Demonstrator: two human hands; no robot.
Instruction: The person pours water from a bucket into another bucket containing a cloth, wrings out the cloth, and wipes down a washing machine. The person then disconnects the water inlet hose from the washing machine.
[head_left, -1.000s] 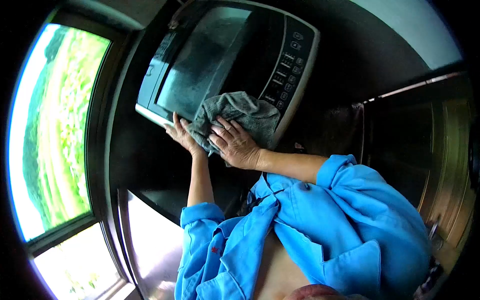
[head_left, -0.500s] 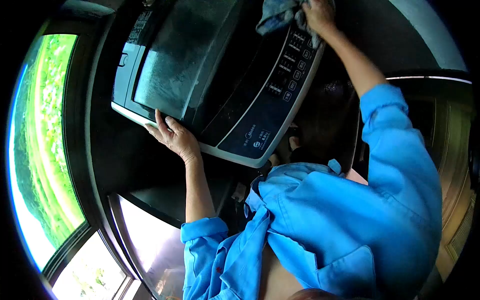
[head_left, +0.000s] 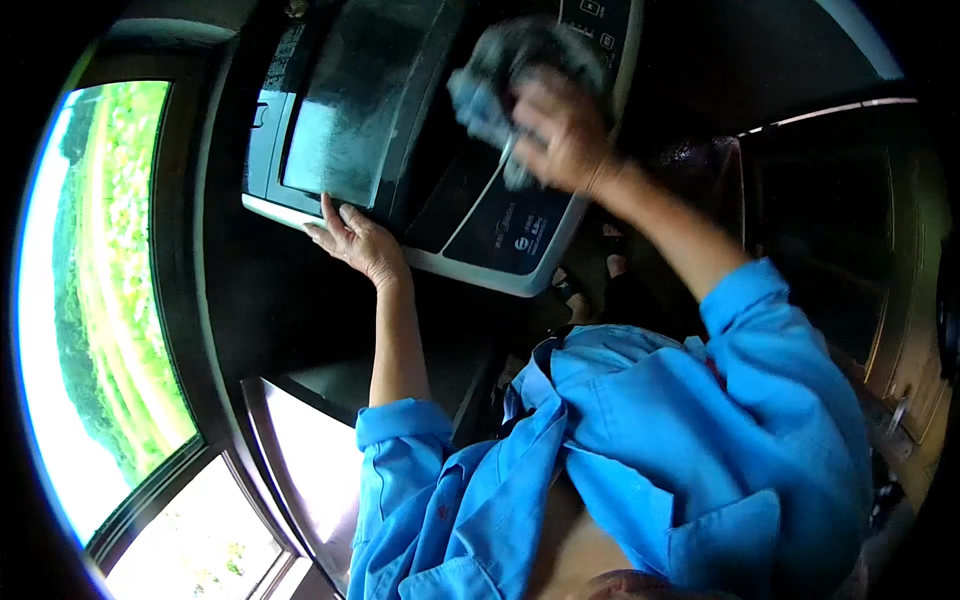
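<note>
Upper centre, the cloth point(head_left: 487, 92) lies under and up-left of the blurred right hand point(head_left: 562, 130), the nearer one; I cannot tell if its fingers grip it. Left of centre, the left hand point(head_left: 360, 248), fingers apart, touches the washer's rim point(head_left: 470, 274)

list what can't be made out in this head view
Head view:
Crumpled grey-blue cloth: outline lost to motion blur.
Right hand: fingertips blurred.
Glossy black control panel: partly covered by cloth and hand.
Black, white-edged washing machine: far end cut off by picture's top edge.
</note>
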